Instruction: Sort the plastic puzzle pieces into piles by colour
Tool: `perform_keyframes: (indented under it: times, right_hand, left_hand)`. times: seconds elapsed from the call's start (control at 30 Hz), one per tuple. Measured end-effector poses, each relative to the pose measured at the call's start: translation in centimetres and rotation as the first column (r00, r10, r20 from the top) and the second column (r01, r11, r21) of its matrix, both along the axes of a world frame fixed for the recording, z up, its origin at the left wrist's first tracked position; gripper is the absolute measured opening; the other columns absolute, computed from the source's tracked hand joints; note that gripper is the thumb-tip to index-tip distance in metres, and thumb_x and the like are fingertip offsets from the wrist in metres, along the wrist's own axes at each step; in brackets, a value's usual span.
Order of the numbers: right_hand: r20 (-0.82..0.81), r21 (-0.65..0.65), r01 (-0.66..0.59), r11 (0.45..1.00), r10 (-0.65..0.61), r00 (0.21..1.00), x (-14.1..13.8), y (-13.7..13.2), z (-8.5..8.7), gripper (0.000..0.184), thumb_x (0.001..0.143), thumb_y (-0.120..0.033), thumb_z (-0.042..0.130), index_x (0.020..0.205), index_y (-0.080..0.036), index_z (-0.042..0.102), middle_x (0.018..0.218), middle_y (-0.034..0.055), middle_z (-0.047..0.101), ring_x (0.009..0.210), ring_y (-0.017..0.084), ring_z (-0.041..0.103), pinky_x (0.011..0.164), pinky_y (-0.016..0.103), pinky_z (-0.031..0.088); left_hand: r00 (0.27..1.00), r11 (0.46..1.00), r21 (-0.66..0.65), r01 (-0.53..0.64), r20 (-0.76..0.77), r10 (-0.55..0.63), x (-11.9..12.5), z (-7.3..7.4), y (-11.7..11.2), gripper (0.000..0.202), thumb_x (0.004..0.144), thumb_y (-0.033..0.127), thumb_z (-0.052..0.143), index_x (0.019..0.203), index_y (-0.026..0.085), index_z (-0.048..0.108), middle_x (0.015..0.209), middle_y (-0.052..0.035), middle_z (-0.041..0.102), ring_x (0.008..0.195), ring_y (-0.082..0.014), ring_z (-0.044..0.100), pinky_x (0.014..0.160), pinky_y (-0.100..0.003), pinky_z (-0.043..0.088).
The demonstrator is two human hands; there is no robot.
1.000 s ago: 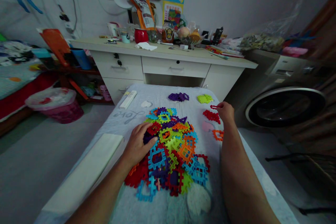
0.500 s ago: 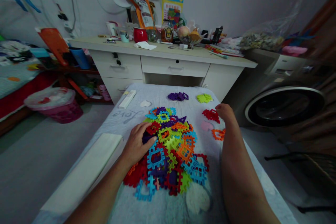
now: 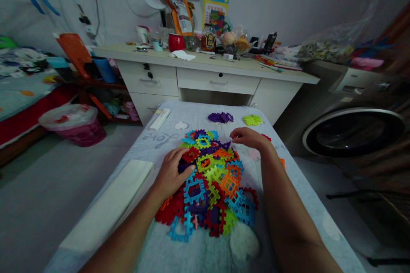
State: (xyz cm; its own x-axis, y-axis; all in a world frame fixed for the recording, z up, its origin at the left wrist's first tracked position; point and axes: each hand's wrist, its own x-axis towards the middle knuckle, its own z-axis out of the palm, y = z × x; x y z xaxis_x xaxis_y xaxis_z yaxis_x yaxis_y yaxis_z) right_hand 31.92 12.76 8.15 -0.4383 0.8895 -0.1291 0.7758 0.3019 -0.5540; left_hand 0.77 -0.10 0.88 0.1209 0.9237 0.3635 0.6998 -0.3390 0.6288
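A heap of interlocking plastic building pieces (image 3: 214,175) in blue, red, green, orange and purple lies on the cloth-covered table. My left hand (image 3: 173,172) rests on the heap's left side, thumb and fingers apart around dark purple and red pieces. Above the heap's upper right edge hovers my right hand (image 3: 248,137), fingers loosely bent and nothing visible in them, close to a purple piece (image 3: 226,145). Beyond it are a purple group of pieces (image 3: 220,117) and a green group (image 3: 253,120). My right arm mostly hides a red piece (image 3: 266,137) and an orange piece (image 3: 282,163).
A long white block (image 3: 109,204) lies along the table's left edge, and a smaller white bar (image 3: 159,120) sits farther up. A cluttered desk (image 3: 205,66) stands behind the table. To the right is a washing machine (image 3: 346,111); a pink bin (image 3: 77,128) stands left.
My right hand has left the red pieces on the right and moved left to the heap's upper edge. My left hand stays on the heap. The view has shifted slightly.
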Motion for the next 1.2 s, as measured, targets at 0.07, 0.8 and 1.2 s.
perform_keyframes:
  times: [0.07, 0.8, 1.2]
  right_hand:
    - [0.037, -0.054, -0.078, 0.996, 0.08, 0.996, -1.6, -0.1, -0.4, 0.027, 0.077, -0.024, 0.068, 0.104, -0.018, 0.071, 0.103, 0.0063, 0.072, 0.09, 0.019, 0.065, 0.08, 0.028, 0.049]
    - [-0.045, 0.226, 0.121, 0.967, -0.113, 0.993, -1.0, 0.9, -1.7, 0.013, 0.077, -0.018, 0.053, 0.071, -0.017, 0.066, 0.064, 0.0006, 0.064, 0.059, 0.013, 0.057, 0.058, 0.024, 0.039]
    - [-0.729, -0.18, 0.583, 0.792, -0.506, 0.462, -1.3, 4.4, -7.5, 0.008, 0.071, -0.024, 0.06, 0.077, -0.02, 0.057, 0.066, -0.0007, 0.063, 0.059, 0.017, 0.067, 0.055, 0.028, 0.056]
  left_hand:
    - [1.0, 1.0, -0.001, 0.0, 0.002, 0.0, 0.0, 0.1, 0.0, 0.047, 0.086, 0.043, 0.058, 0.127, 0.021, 0.054, 0.132, -0.01, 0.056, 0.125, -0.0266, 0.05, 0.107, -0.047, 0.04]
    - [0.999, 0.999, 0.033, -0.015, 0.036, 0.013, 0.0, -0.2, 0.2, 0.046, 0.084, 0.042, 0.06, 0.125, 0.023, 0.056, 0.129, -0.009, 0.058, 0.122, -0.0268, 0.052, 0.105, -0.047, 0.042]
    - [0.999, 1.0, 0.025, -0.011, 0.041, 0.01, 0.1, 0.1, 0.1, 0.045, 0.084, 0.042, 0.06, 0.125, 0.022, 0.057, 0.129, -0.0093, 0.058, 0.122, -0.0267, 0.052, 0.105, -0.047, 0.042]
